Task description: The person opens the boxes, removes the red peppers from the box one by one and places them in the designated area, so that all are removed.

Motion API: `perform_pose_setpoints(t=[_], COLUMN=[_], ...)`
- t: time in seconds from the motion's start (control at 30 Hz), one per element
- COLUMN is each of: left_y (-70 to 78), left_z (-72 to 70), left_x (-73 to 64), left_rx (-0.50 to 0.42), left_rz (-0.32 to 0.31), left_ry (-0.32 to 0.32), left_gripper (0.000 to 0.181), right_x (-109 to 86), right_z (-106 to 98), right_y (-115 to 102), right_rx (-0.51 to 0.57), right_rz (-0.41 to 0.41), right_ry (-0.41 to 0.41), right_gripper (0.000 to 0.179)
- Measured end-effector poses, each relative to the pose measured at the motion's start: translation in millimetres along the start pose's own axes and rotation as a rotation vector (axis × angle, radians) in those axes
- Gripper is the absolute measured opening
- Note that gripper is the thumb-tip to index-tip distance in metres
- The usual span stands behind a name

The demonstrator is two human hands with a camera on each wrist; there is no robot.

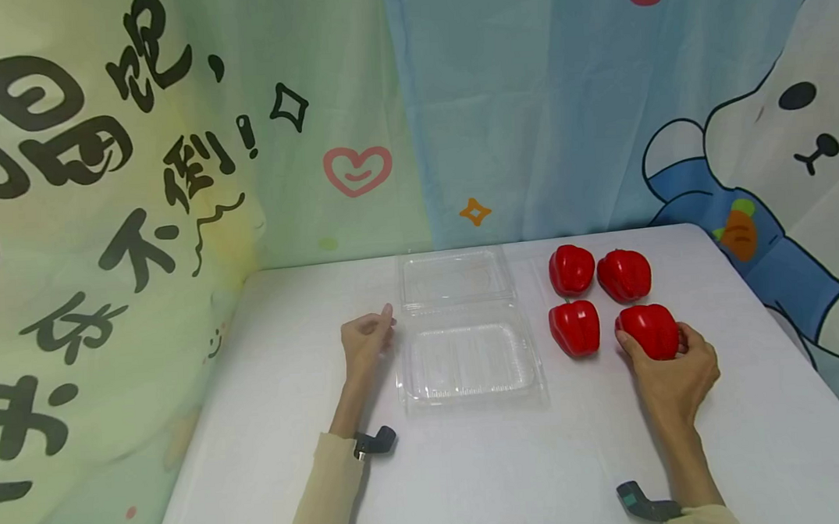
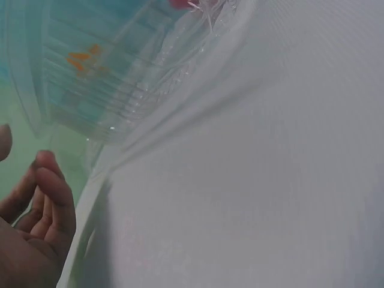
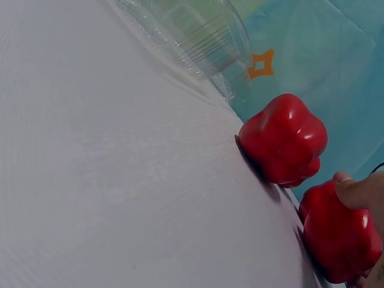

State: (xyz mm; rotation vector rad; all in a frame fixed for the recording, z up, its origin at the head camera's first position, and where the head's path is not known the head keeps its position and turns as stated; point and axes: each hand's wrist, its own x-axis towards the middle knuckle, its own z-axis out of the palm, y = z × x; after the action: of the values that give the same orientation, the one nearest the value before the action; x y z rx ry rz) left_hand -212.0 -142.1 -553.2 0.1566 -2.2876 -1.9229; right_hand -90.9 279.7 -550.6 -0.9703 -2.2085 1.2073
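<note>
My right hand [image 1: 678, 383] grips a red bell pepper [image 1: 649, 331] at the front right of the group, thumb on one side and fingers on the other. In the right wrist view the thumb lies against that pepper [image 3: 341, 237]. Three more red peppers are near it: one beside it [image 1: 575, 328], two behind, at left [image 1: 571, 269] and right [image 1: 625, 275]. A clear plastic clamshell box [image 1: 471, 396] stands opened flat, its lid [image 1: 455, 280] toward the back. Just left of the box my left hand [image 1: 367, 338] holds nothing, its fingers loosely bent and the thumb apart.
The white table [image 1: 485, 470] ends at a printed curtain [image 1: 483, 118] along the back. A dark wrist strap mount [image 1: 376, 441] sits on the left wrist, and another [image 1: 644, 504] on the right.
</note>
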Motion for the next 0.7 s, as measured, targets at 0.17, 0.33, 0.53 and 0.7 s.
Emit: perform_pose_setpoints(t=[0.17,0.33,0.53,0.7], left_y=[7.1,30.5,73.8,91.5], left_z=[-12.7,-27.4,-22.1,-8.6], left_x=[-2.2,-0.5,13.3,31.5], left_rx=[0.085,0.280,0.729,0.998], left_rz=[0.046,0.187,0.375,0.511], left_ry=[0.077,0.057,-0.064,-0.132], left_gripper=[0.051,0.052,0.095,0.109], right_x=[7.1,16.8,33.3,46.7], right_z=[0,-3,11,35], right_y=[-14,-52,-115,-145], right_rx=[-0.032,-0.020,-0.232,-0.441], right_rz=[-0.068,-0.459,-0.861,-0.937], right_ry=[0.053,0.018,-0.386,-0.561], right_gripper=[0.093,0.095,0.121,0.135])
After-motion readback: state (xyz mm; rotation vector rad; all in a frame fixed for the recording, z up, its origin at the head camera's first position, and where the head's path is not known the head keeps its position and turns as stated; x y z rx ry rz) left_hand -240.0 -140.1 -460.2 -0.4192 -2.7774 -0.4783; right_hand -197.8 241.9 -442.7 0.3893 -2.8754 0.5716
